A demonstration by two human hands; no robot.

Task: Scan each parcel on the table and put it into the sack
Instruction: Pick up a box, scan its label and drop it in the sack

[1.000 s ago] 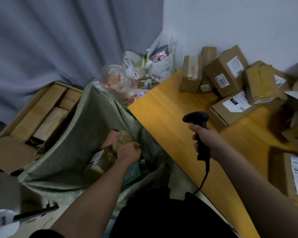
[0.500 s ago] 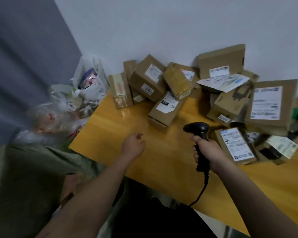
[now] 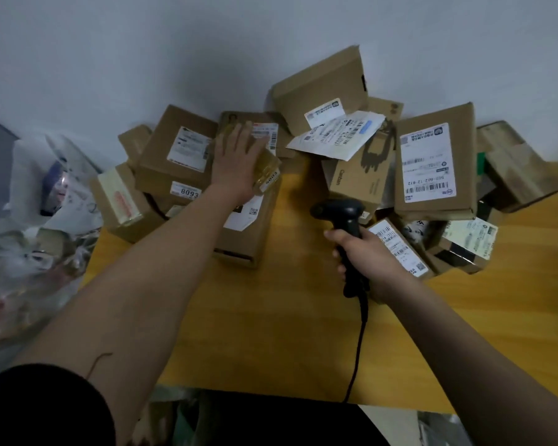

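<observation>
Left hand flat on taped parcel, right hand gripping scanner

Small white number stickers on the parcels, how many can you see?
2. One sticker is on the front of the brown box left of the left hand; a second sticker is on the yellow-taped parcel under that hand. More may be hidden in the pile.

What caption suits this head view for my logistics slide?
Left hand lies flat on a tape-wrapped cardboard parcel while the right hand holds a black handheld barcode scanner over the yellow wooden table.
</observation>
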